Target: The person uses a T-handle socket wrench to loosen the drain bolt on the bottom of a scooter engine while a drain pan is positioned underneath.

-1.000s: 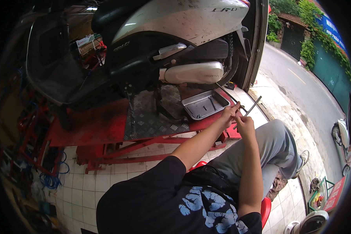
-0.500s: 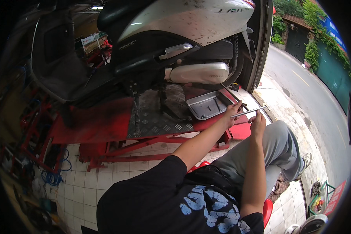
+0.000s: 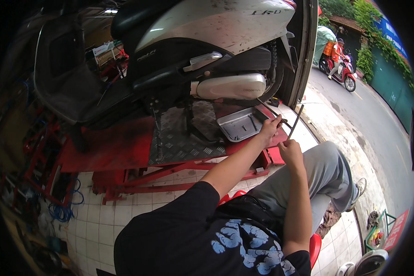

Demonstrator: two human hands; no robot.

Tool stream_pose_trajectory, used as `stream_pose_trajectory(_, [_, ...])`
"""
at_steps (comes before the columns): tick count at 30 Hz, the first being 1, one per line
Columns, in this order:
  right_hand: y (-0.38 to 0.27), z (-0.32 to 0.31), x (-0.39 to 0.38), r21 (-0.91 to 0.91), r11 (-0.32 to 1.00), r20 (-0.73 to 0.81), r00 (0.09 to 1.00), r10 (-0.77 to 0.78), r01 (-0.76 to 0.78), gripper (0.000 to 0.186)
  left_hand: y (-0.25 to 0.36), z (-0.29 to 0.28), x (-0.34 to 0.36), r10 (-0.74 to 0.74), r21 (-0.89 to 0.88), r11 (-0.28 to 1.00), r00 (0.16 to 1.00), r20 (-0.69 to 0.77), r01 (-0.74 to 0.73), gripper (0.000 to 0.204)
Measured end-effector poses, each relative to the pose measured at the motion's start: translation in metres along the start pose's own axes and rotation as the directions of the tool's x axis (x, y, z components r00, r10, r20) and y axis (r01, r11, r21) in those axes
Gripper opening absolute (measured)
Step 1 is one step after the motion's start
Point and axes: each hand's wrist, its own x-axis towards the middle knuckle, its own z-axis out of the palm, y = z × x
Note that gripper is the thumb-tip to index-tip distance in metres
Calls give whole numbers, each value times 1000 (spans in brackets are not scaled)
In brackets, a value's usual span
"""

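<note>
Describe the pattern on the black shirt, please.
The shirt has light blue, cloudlike shapes; best seen in the head view.

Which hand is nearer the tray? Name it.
The left hand, by the right end of the tray; the right hand is farther off, at the lower end of the bar.

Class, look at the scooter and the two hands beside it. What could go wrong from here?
1. The T-handle wrench slants toward the lower rear of the scooter, with the left hand and right hand on it; if its far end slipped, either might be jolted.
2. The metal tray sits close to the left hand on the red platform; a bump could scatter the small parts lying in it.
</note>
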Motion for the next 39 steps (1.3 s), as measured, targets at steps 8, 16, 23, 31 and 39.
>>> stream_pose_trajectory(8, [7, -10, 15, 843, 527, -47, 963, 265, -104, 57, 2, -3, 8, 41, -20, 999, 997, -61, -42, 30])
stream_pose_trajectory(16, [-34, -21, -12, 705, 702, -41, 994, -104, 103, 45, 2, -10, -3, 5, 47, 999, 1000, -28, -3, 33])
stream_pose_trajectory(23, [-5, -1, 9, 253, 930, -81, 953, 294, -265, 40, 3, -16, 14, 45, -22, 999, 999, -26, -46, 32])
stream_pose_trajectory(31, [-12, -14, 2, 752, 646, -161, 987, -12, 130, 61, -2, -12, 9, 3, 9, 1000, 998, -60, -2, 32])
stream_pose_trajectory(39, [-30, -17, -8, 5, 972, 106, 967, 232, -234, 40, 13, -20, 11, 20, -70, 997, 996, -83, -26, 28])
